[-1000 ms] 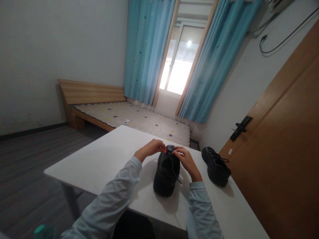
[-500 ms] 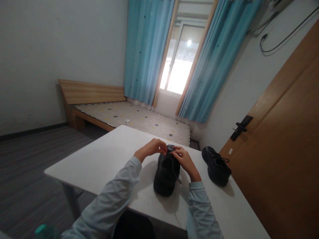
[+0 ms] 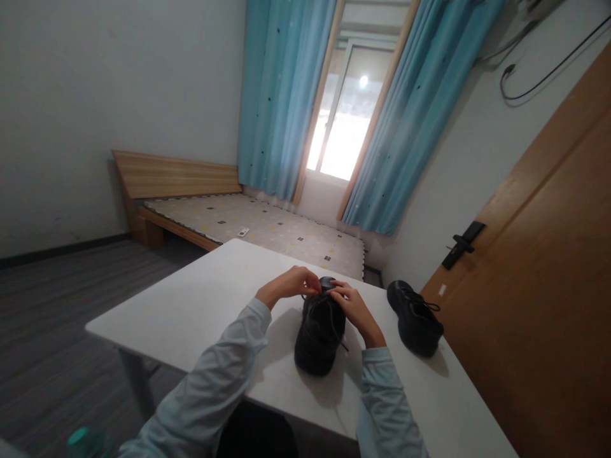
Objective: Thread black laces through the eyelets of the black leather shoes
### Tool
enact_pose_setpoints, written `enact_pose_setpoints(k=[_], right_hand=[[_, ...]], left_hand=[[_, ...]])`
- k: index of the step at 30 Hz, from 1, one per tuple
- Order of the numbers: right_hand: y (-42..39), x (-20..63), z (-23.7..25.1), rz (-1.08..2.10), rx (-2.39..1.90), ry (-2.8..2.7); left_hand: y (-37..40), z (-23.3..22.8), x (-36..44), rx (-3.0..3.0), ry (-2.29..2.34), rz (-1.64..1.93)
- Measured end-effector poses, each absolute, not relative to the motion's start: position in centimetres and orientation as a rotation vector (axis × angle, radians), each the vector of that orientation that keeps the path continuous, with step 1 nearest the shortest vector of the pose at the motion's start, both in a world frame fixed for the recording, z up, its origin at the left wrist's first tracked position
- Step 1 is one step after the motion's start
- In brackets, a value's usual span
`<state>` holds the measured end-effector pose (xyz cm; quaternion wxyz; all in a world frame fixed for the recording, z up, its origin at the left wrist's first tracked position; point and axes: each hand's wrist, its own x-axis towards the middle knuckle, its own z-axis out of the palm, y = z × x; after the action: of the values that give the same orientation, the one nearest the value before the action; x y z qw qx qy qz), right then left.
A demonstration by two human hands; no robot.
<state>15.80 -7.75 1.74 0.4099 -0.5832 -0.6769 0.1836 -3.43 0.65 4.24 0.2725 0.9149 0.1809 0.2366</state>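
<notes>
Both hands on the near black shoe [image 3: 319, 334], which sits upright mid white surface [image 3: 200, 305], heel toward the person. Left hand [image 3: 286, 287] and right hand [image 3: 353, 306] both curled at the far end of the shoe, fingers pinched on the laces [image 3: 329, 308]. One lace end trails off the shoe's right side. Second black shoe [image 3: 414, 318] sits apart to the right, near the surface edge by the wooden door [image 3: 539, 286]. Behind: low bed [image 3: 248, 222], blue curtains [image 3: 281, 95] framing a bright window [image 3: 341, 121]. Light blue sleeves on both arms.
</notes>
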Motion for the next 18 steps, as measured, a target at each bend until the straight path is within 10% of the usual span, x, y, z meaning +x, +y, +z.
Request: enact_pose_setpoints(k=[18], right_hand=[[-7.7, 15.95, 1.89, 0.567, -1.481, -1.716]], left_hand=[[0.29, 3.84, -2.82, 2.361, 0.462, 0.703]])
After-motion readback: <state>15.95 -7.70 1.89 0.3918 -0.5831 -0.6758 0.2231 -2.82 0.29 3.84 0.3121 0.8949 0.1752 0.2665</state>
